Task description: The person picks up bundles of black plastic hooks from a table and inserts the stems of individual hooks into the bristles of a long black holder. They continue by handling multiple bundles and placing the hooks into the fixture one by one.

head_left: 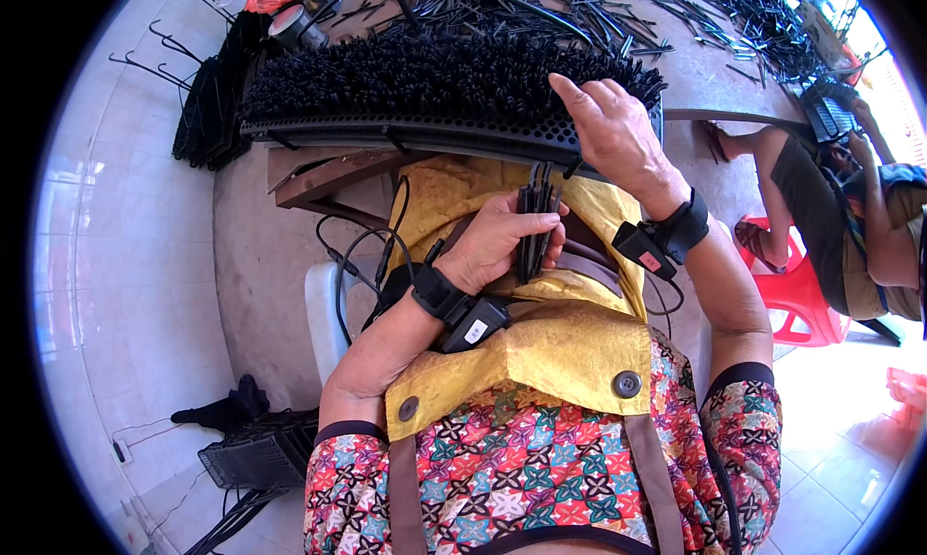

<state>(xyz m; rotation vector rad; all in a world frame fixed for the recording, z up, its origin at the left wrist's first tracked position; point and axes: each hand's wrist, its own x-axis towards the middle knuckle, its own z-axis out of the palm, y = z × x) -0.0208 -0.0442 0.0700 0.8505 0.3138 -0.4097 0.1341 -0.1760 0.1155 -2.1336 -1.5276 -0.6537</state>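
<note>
My left hand (497, 236) is closed around a bundle of thin black sticks (534, 222), held upright in front of the yellow apron. Just beyond it lies a long black rack (425, 142) with rows of round holes along its near edge. Many short black pieces (435, 77) stand packed upright over most of the rack. Over the rack's right end is my right hand (618, 135), fingers bent and drawn together above the holes. Whatever those fingers hold, if anything, is hidden from view.
Loose black sticks (521, 10) lie heaped on the table (715, 87) behind the rack. Wire racks (217, 111) stand at the left. Cables (338, 256) hang by my left arm. To the right, another person (821, 208) sits by a red stool (801, 299).
</note>
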